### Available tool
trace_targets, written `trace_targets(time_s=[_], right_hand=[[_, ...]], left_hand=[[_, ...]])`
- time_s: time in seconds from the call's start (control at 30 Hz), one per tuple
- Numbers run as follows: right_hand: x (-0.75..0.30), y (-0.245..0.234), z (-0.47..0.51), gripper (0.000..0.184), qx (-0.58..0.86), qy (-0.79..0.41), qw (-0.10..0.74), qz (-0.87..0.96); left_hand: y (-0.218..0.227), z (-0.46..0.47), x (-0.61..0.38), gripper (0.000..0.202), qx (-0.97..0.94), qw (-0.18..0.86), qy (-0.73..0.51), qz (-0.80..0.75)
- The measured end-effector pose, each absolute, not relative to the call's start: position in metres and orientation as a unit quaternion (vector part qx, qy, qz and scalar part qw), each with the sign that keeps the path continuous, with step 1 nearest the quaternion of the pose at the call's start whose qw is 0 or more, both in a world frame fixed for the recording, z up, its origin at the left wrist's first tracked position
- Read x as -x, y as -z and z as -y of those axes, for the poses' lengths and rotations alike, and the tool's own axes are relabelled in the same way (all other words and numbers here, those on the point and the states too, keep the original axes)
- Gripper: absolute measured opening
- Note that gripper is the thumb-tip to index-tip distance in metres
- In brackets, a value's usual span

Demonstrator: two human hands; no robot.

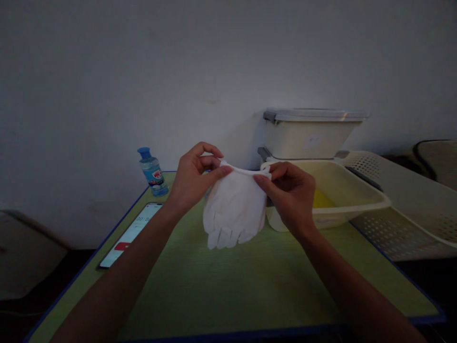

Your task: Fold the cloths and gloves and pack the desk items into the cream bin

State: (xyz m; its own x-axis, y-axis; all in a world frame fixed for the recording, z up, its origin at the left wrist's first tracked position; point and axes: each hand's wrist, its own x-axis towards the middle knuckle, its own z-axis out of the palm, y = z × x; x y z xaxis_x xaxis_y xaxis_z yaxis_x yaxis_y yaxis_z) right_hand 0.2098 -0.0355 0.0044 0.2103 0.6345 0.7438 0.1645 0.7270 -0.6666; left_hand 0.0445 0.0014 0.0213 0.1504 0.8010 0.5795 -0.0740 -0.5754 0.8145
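Observation:
A white glove (235,205) hangs over the table with its fingers pointing down and its cuff at the top; whether it is one glove or a pair I cannot tell. My left hand (198,174) pinches the left end of the cuff between thumb and fingers. At the cuff's right end, my right hand (291,190) has a similar pinch. Between the two hands the cuff edge is drawn out wide.
On the green table (228,295) a blue bottle (154,174) and a phone (132,233) showing a timer are at the left. To the right stand an open cream bin (350,195), a lidded bin (303,138) behind it, and a perforated basket (403,200).

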Motion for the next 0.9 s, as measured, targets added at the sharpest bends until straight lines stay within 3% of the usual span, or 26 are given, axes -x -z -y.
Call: trace_targets(time_s=[0.3,0.43,0.73,0.9], right_hand=[[-0.217,-0.009,0.036,0.026,0.363,-0.278,0.647,0.61],[-0.219,-0.01,0.035,0.019,0.372,-0.3,0.628,0.615],[-0.221,-0.012,0.04,0.026,0.377,-0.327,0.583,0.642],[-0.224,-0.033,0.057,0.021,0.366,-0.326,0.544,0.681]], left_hand=[[-0.025,-0.002,-0.036,0.019,-0.705,0.361,-0.51,-0.335],[-0.027,-0.002,-0.033,0.017,-0.73,0.356,-0.483,-0.327],[-0.035,0.005,-0.03,0.016,-0.751,0.372,-0.43,-0.336],[-0.051,0.03,-0.024,0.011,-0.74,0.395,-0.418,-0.349]])
